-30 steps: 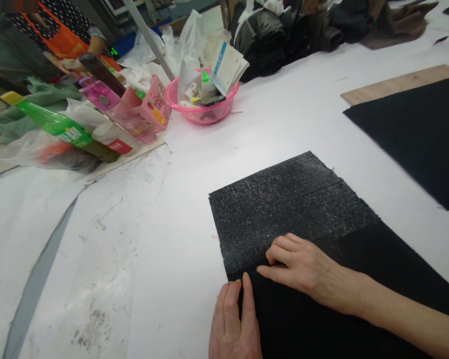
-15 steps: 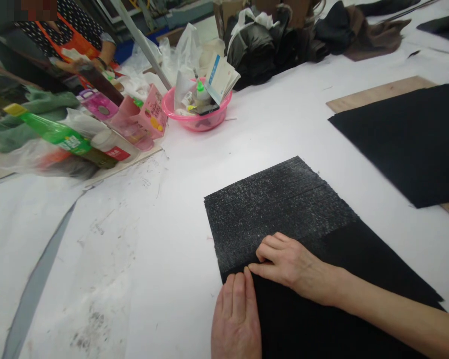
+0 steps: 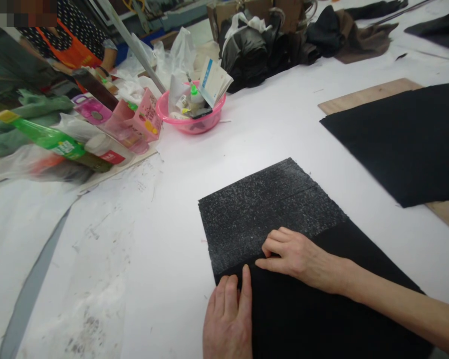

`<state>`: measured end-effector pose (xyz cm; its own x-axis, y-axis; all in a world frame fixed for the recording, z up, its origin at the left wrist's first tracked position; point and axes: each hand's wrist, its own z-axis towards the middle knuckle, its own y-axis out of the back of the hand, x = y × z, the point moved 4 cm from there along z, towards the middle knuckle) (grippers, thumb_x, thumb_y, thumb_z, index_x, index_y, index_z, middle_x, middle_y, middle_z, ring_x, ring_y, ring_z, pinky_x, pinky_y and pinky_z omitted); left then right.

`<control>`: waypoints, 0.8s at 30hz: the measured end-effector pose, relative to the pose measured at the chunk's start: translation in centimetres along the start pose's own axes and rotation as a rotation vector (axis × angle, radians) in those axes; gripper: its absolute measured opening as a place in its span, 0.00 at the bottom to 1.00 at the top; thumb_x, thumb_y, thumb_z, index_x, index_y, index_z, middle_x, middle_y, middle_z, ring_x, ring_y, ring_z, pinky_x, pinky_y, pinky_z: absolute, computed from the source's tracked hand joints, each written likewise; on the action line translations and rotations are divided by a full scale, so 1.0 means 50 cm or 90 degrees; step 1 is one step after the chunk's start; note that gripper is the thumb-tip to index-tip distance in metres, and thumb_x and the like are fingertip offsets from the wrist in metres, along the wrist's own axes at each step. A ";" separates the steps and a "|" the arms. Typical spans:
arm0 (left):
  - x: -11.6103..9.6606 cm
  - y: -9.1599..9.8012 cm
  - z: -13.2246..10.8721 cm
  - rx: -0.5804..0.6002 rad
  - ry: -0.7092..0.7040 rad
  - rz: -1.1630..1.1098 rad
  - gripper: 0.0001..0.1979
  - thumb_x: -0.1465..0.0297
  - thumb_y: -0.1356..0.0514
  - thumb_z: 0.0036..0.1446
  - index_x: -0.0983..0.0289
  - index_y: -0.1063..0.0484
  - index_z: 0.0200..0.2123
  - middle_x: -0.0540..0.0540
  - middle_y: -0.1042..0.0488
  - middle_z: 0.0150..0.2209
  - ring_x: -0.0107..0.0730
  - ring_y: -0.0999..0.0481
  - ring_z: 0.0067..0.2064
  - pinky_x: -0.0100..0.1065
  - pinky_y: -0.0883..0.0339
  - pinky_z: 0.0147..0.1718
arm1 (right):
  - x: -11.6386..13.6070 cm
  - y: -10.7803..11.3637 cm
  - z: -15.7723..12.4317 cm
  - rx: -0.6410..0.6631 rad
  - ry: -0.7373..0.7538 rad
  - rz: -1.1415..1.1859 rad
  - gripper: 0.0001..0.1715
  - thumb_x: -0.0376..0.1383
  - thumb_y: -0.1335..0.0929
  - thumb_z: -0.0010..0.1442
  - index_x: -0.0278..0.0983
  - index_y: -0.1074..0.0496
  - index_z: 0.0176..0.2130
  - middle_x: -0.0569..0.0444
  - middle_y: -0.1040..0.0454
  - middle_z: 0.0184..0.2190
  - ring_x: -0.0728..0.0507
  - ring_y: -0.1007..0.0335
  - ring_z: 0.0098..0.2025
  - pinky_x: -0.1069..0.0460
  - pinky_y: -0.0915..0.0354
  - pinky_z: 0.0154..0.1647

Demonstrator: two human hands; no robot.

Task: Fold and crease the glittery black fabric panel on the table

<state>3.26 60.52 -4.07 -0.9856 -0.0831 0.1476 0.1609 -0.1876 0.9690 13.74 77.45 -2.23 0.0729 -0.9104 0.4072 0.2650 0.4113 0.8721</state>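
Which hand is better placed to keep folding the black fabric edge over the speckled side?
Probably the right hand: its fingertips sit on the fold line of the black fabric, at the speckled side. The left hand lies flat at the near-left edge, pinning it.

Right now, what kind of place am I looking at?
Likely a garment or fabric-cutting workshop. Both hands, left hand and right hand, press flat on stacked black fabric; more black cloth lies on the white table, with fabric bundles behind.
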 end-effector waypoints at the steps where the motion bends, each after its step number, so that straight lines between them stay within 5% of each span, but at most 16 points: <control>1: 0.000 0.000 0.000 0.004 -0.005 0.003 0.25 0.79 0.48 0.61 0.67 0.39 0.62 0.61 0.31 0.49 0.44 0.30 0.50 0.41 0.26 0.47 | 0.001 -0.001 0.000 0.005 -0.002 -0.001 0.14 0.30 0.41 0.73 0.38 0.28 0.46 0.53 0.33 0.35 0.45 0.43 0.37 0.49 0.48 0.37; 11: -0.020 0.024 0.053 -0.063 -0.078 -0.014 0.20 0.81 0.56 0.63 0.72 0.29 0.51 0.60 0.28 0.46 0.41 0.26 0.48 0.39 0.25 0.44 | 0.003 -0.003 0.001 -0.005 -0.011 -0.016 0.12 0.30 0.39 0.72 0.38 0.27 0.46 0.53 0.33 0.35 0.44 0.43 0.37 0.49 0.48 0.37; 24: -0.020 0.024 0.067 -0.047 -0.082 -0.032 0.22 0.77 0.59 0.66 0.68 0.33 0.57 0.59 0.29 0.45 0.40 0.26 0.47 0.39 0.25 0.43 | -0.044 0.039 -0.051 -0.009 -0.004 0.025 0.15 0.31 0.42 0.73 0.38 0.27 0.46 0.54 0.32 0.36 0.45 0.42 0.37 0.49 0.48 0.38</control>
<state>4.24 63.67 -2.40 -0.9903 0.0534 0.1286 0.1105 -0.2601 0.9592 16.55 80.18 -2.11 0.0772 -0.8932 0.4429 0.2753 0.4460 0.8516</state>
